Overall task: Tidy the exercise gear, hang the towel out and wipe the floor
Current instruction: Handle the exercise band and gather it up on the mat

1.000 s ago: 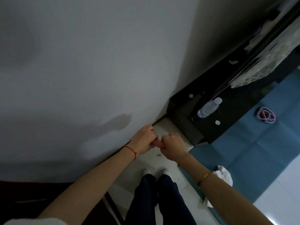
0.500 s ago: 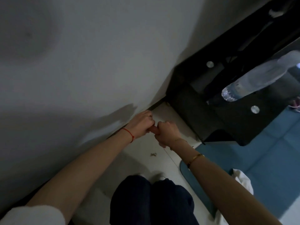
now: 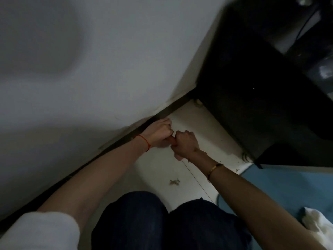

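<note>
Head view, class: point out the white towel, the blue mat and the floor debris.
white towel [image 3: 317,222], head view, its crumpled middle.
blue mat [image 3: 288,188], head view, bare surface.
floor debris [image 3: 174,181], head view, centre of clump.

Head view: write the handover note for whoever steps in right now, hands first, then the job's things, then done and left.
Left hand: fingers curled, gripping a short pinkish object low by the wall's baseboard; only a bit shows, so I cannot name it.
Right hand: curled round the same object's other end. The fists meet just above the white floor.
White towel: crumpled on the blue mat, lower right, not hung.
Debris scrap lies on the floor ahead of the knees, so no wiping there yet.
Left: stow the held object, hang the towel, wipe the floor.
</note>
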